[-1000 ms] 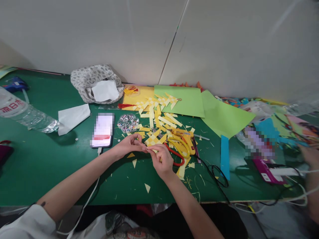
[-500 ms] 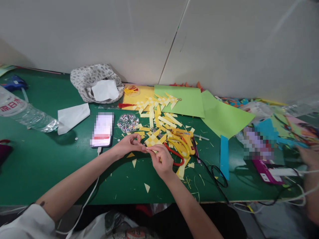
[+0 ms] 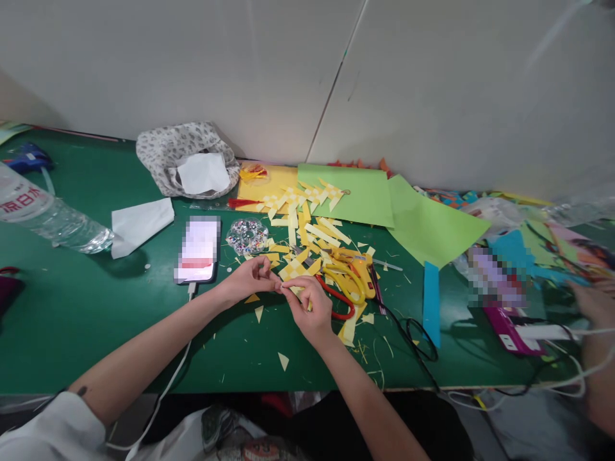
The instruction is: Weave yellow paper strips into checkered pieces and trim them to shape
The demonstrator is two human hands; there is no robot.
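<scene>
My left hand (image 3: 248,280) and my right hand (image 3: 312,307) meet at their fingertips above the green table (image 3: 86,307), both pinched closed on a small thing I cannot make out. Just beyond the fingers lies a yellow-and-white woven paper piece (image 3: 295,269). Yellow-handled scissors (image 3: 348,282) and red-handled scissors (image 3: 339,306) lie right of my right hand. A clear tray of googly eyes (image 3: 246,235) and a phone (image 3: 198,249) on a white cable sit behind my left hand.
Yellow paper strips (image 3: 317,234) and scraps litter the middle. Green paper sheets (image 3: 384,205) and a blue strip (image 3: 431,301) lie right. A water bottle (image 3: 43,214), white tissue (image 3: 139,224) and patterned cloth (image 3: 185,157) sit left. Another person's hand (image 3: 593,304) is at far right.
My pinched fingertips have shifted only slightly; the hands stay together in the same spot. The other person's hand at far right has moved a little.
</scene>
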